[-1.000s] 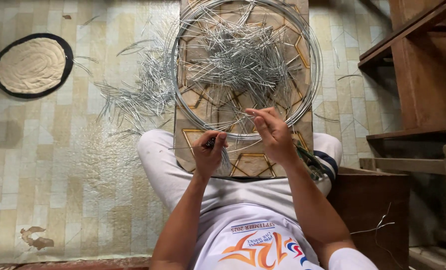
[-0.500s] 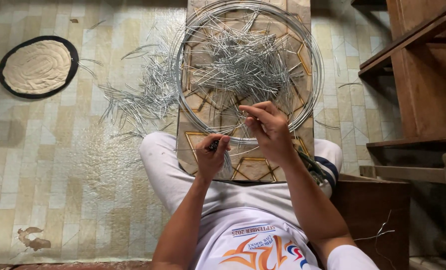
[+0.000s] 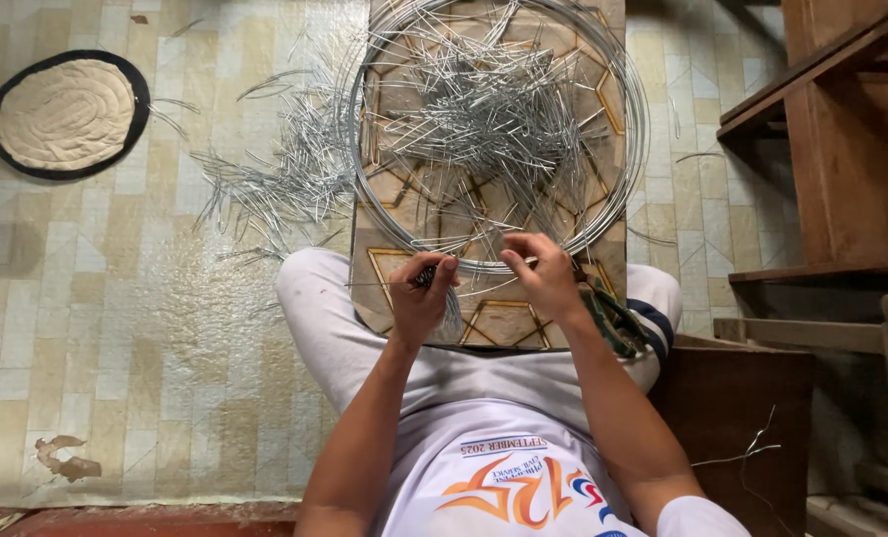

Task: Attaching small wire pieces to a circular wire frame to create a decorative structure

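Note:
A wooden board with inlaid geometric lines rests across my knees. On it lies a coil of grey metal wire forming a big ring, with a heap of cut wire pieces inside. My left hand is closed around a small dark-handled tool at the ring's near edge. My right hand pinches the wire of the ring just right of it. The two hands are close together.
More cut wire pieces are scattered on the tiled floor left of the board. A round beige mat with a black rim lies at the far left. Wooden furniture stands on the right, a low wooden block beside my right leg.
My right hand has dropped from a raised position down to the ring's near edge. The left hand has stayed put on its tool.

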